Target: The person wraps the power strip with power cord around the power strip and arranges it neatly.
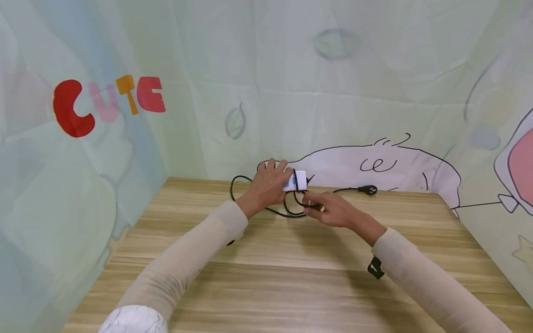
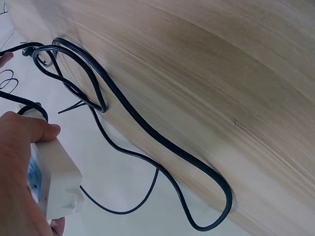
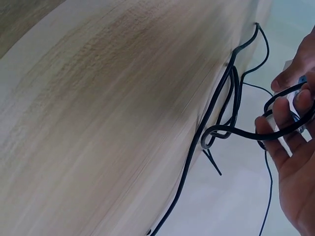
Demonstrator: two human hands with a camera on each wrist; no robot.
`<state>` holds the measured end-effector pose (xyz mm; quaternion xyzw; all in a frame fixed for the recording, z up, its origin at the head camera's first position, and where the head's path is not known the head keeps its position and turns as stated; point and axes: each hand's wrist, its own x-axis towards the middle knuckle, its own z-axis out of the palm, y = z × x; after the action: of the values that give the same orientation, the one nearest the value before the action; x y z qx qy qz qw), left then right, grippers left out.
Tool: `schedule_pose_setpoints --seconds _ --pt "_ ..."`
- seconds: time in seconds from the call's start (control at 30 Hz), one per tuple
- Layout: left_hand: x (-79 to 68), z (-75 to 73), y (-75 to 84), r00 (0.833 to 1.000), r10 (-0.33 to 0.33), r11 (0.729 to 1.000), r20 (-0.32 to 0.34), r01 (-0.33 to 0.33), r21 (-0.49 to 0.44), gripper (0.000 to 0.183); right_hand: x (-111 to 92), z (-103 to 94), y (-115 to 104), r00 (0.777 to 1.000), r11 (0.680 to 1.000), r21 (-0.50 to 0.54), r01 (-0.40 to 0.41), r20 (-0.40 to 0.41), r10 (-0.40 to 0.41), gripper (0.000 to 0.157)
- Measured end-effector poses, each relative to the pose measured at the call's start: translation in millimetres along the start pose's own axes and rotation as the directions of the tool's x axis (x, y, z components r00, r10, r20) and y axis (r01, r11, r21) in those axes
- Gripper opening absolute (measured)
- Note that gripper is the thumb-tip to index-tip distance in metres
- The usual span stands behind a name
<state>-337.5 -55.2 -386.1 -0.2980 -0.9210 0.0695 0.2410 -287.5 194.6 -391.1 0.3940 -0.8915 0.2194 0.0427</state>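
Note:
In the head view my left hand grips a white power strip near the table's back edge. Blue socket faces show on the strip, and the left wrist view has my thumb on the side of its white body. A black cord passes round the strip's right end and lies in loose loops below it. My right hand, just right of the strip, pinches a length of this cord between thumb and fingers. From the right wrist view, the cord runs across the fingers of that hand.
A black plug lies at the back of the wooden table, right of both hands. Printed cloth walls enclose the table at the back and sides. Another loop of cord spreads over the wood near the left hand.

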Motion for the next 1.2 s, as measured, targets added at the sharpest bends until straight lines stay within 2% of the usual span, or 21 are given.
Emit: schedule_pose_setpoints --seconds 0.2,0.5,0.7,0.9,1.03,1.2 --pt "-0.5 0.8 -0.7 1.000 0.001 1.000 -0.006 -0.001 0.012 0.043 -3.2 -1.8 4.0 1.000 0.994 0.111 0.013 0.024 -0.016 0.006" --pt "-2.4 2.3 -1.1 1.000 0.031 0.999 -0.004 -0.031 0.042 0.041 -2.2 -5.2 3.7 0.997 0.995 0.083 0.059 0.043 -0.063 0.014" --pt "-4.6 3.1 -0.7 0.998 0.065 0.996 0.004 -0.065 0.066 0.043 4.0 -9.8 4.8 0.991 0.990 0.038 0.135 -0.025 -0.134 0.018" --pt "-4.2 2.2 0.7 0.996 0.092 0.993 0.017 -0.093 0.070 0.037 14.8 -15.5 7.3 0.973 0.983 -0.012 0.181 -0.140 -0.181 0.017" --pt "-4.8 -0.6 2.8 0.991 0.132 0.988 0.021 -0.133 0.076 0.037 20.3 -20.8 8.8 0.969 0.986 -0.025 0.165 -0.182 -0.167 0.018" --pt "-8.0 -2.6 3.7 0.989 0.147 0.984 0.027 -0.149 0.097 0.046 27.7 -26.1 13.3 0.981 0.996 0.012 0.085 -0.176 -0.082 0.019"
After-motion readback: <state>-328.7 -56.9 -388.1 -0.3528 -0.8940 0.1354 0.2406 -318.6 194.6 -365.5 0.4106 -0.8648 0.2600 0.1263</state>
